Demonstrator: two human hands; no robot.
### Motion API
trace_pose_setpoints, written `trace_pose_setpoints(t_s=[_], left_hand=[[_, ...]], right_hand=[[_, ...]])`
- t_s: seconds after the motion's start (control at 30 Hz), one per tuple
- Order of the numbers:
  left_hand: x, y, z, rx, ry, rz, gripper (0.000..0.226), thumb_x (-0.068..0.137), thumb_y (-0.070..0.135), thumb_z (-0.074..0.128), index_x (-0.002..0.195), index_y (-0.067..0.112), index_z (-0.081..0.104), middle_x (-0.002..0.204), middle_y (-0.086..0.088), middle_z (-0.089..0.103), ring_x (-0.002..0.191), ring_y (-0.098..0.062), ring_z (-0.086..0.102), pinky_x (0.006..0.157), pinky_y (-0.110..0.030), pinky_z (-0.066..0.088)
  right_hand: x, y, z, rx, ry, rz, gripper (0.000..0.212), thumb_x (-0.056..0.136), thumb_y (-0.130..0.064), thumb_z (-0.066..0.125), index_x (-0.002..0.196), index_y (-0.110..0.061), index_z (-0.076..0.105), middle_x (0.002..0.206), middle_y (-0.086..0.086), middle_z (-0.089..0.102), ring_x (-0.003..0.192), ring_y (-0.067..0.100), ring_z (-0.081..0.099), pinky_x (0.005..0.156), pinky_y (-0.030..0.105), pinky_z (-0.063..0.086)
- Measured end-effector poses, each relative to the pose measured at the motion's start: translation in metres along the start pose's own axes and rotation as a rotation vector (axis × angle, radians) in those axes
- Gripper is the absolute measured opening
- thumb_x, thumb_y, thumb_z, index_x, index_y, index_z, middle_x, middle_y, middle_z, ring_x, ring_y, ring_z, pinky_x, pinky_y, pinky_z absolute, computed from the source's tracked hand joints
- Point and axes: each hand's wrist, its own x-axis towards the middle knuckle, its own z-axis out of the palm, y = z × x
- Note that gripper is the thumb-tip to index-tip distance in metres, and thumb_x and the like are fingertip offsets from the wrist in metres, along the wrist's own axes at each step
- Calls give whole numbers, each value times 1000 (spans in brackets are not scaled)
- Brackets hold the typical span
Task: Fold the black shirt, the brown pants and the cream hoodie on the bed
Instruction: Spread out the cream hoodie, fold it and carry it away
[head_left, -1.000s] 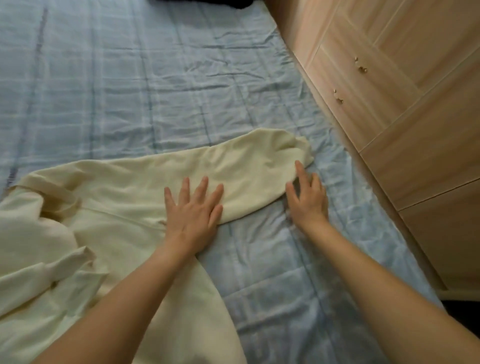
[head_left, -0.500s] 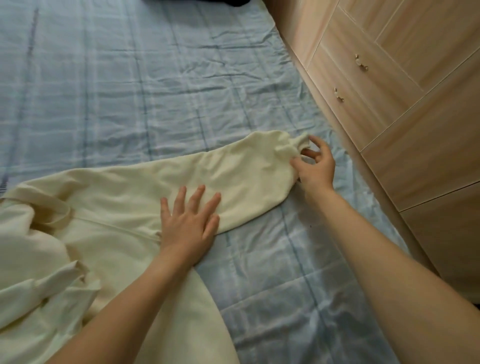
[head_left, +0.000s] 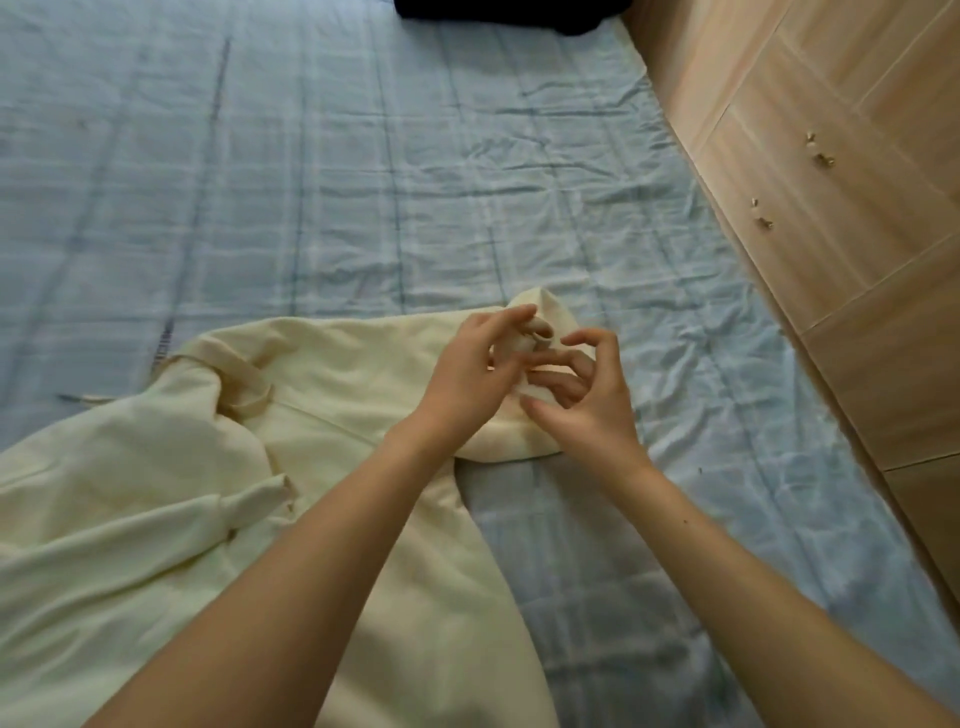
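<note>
The cream hoodie (head_left: 332, 415) lies spread across the lower left of the blue checked bed (head_left: 363, 182). Its right sleeve is bunched up, and the cuff end (head_left: 545, 312) stands lifted between my hands. My left hand (head_left: 478, 369) pinches the sleeve near the cuff from the left. My right hand (head_left: 582, 395) grips the same cuff from the right, fingers curled into the fabric. A dark garment, black by the look of it (head_left: 498, 13), lies at the far edge of the bed. The brown pants are not in view.
A light wooden wardrobe (head_left: 831, 208) with small metal knobs runs along the right side of the bed, close to its edge. The hoodie's hood and other sleeve (head_left: 130, 493) lie crumpled at the lower left.
The sleeve lay flat and stretched to the right under my flat left hand. Now both hands have gathered its cuff end inward and lifted it, so the sleeve is shorter and bunched.
</note>
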Motion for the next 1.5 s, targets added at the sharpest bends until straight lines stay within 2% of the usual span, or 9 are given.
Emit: trace_pose_setpoints(t_s=[0.13,0.2,0.3,0.57,0.93,1.17,1.27,1.37,1.5], left_hand=[[-15,-21,-15,-81,142,-144,40,89,-2,58,125,14,63,120,4,66,104,-15,65,87,-34,55],[-24,-19,-17,-145,170,-151,39,89,-3,59,123,15,65,118,4,67,96,-14,66,83,-28,55],[-48,-16,-38,-281,241,-181,36,90,-3,60,119,17,68,115,5,70,96,-12,70,80,-26,56],[-128,3,-145,-471,406,-200,34,90,1,62,114,23,70,110,7,73,94,-14,72,74,-23,56],[-269,-2,-289,-525,630,-183,32,88,7,64,113,26,71,113,-1,71,105,-17,68,78,-27,55],[-365,-45,-343,-552,961,-326,31,85,4,63,103,27,74,97,3,72,90,-11,69,73,-26,58],[-387,-73,-336,-311,833,-531,33,89,-6,58,110,18,66,105,-8,69,83,-9,65,73,-26,57],[-388,-85,-329,-385,690,-682,20,85,13,70,102,20,63,110,-20,64,87,-17,64,84,-42,57],[-375,-77,-331,-5,656,-688,26,76,36,79,87,25,58,90,3,66,73,3,63,66,-16,51]], right_hand=[[-5,11,-3,-409,-24,-154,61,74,-20,78,126,-28,47,129,-5,58,120,15,56,104,34,43],[-2,16,-11,-802,-127,-192,73,77,-54,63,144,-34,41,149,-7,43,139,24,38,114,46,29],[-10,16,10,-941,-251,-90,75,77,-77,29,147,-52,23,161,-5,24,148,32,17,117,57,16],[-68,-24,118,-850,-321,-260,62,87,-71,24,142,-63,-4,163,-7,19,151,28,9,116,59,8],[-171,-87,272,-749,-447,-385,66,88,-68,24,149,-55,3,162,-1,22,150,30,12,116,61,12],[-224,-86,341,-1011,-595,-575,62,93,-65,26,151,-50,15,160,2,25,148,38,16,113,65,13],[-224,-67,342,-1173,-726,-534,61,95,-64,24,152,-49,14,163,-2,17,150,34,9,116,62,7],[-209,-56,323,-1250,-765,-548,58,98,-59,27,153,-46,14,164,-10,16,151,25,9,118,57,6],[-192,-60,298,-1292,-820,-599,58,98,-57,23,153,-40,25,161,-14,23,148,22,23,118,52,14]])
